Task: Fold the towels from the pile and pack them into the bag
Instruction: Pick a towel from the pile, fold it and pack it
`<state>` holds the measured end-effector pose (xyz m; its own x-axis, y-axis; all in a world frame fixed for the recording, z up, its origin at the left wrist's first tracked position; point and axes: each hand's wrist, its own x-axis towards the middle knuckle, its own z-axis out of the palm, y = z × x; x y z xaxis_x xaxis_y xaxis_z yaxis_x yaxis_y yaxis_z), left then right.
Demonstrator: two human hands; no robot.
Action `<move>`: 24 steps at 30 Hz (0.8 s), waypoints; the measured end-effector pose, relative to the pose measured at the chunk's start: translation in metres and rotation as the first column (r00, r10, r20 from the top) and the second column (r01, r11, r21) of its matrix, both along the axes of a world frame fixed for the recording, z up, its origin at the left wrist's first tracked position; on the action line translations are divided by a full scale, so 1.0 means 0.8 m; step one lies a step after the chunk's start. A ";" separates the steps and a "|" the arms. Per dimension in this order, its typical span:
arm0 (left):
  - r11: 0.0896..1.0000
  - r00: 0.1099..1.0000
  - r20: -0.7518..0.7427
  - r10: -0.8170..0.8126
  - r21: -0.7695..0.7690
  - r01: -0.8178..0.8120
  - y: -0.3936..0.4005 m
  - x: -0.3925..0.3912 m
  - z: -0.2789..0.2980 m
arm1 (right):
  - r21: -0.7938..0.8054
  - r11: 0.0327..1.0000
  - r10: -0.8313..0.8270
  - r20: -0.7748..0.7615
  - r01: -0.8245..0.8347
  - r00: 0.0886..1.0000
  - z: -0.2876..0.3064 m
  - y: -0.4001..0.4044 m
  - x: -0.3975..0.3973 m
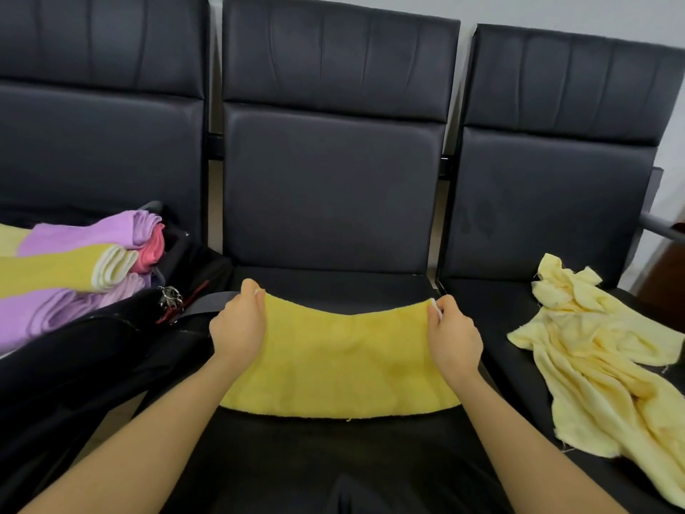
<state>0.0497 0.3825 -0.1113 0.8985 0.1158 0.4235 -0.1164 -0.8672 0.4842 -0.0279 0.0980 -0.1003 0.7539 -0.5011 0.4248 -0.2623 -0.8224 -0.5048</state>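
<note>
- A yellow towel [344,359] is spread flat across the middle seat [333,287], its near edge lying well back from the seat's front.
- Its far left corner is pinched by the left hand [237,330] and its far right corner by the right hand [454,337], fingers curled onto the cloth at both.
- The fold is judged to be in progress: the towel seems already doubled once, though this cannot be told for certain.
- Folded towels [74,268], purple, yellow and pink, are seen stacked in the black bag [92,350] on the left; much of the packing is judged done.
- A loose pile of pale yellow towels [600,350] is left unfolded on the right seat [519,358].
- Bare seat is left in front of and beyond the towel; on the left, the bag's strap [207,307] and edge lie just beside the left hand, so room is tighter there.
</note>
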 end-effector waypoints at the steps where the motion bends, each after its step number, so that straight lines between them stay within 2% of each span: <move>1: 0.995 1.000 0.000 0.000 0.096 0.000 0.002 -0.001 -0.001 | -0.041 0.999 -0.024 -0.073 0.022 0.997 0.000 -0.002 -0.002; 3: 0.959 0.999 -0.032 -0.004 0.282 0.013 0.006 -0.005 -0.005 | -0.082 0.995 -0.071 -0.204 0.055 0.976 -0.003 -0.005 -0.008; 6: 0.873 0.996 -0.086 0.014 0.488 0.030 0.012 -0.003 -0.019 | -0.080 0.995 -0.081 -0.296 0.060 0.952 -0.013 -0.005 -0.015; 10: 0.891 0.998 0.026 -0.063 0.452 0.045 0.015 0.000 -0.033 | -0.105 0.994 -0.068 -0.303 0.037 0.951 -0.013 0.001 -0.015; 12: 0.909 0.994 0.079 -0.080 0.414 0.041 0.016 0.006 -0.031 | -0.074 0.996 -0.057 -0.218 0.042 0.974 -0.011 -0.001 -0.011; 15: 0.913 0.969 0.244 -0.048 0.404 -0.056 0.016 0.017 -0.024 | -0.010 0.999 -0.037 -0.074 0.036 0.997 -0.006 -0.004 -0.002; 17: 0.904 0.963 0.268 -0.010 0.414 -0.106 0.015 0.019 -0.019 | -0.013 0.999 -0.036 -0.063 0.035 0.997 -0.005 -0.001 0.006; 19: 0.892 0.955 0.282 -0.091 0.450 -0.048 0.008 0.016 -0.019 | -0.090 0.996 -0.022 -0.107 0.012 0.994 -0.013 0.004 0.012; 21: 0.854 0.929 0.259 -0.264 0.511 0.100 -0.007 0.007 -0.028 | -0.170 0.980 0.083 -0.118 -0.103 0.990 -0.023 0.013 0.013; 24: 0.823 0.924 0.043 -0.379 0.473 0.315 -0.035 -0.016 -0.050 | -0.231 0.909 0.297 -0.223 -0.346 0.929 -0.033 0.030 0.011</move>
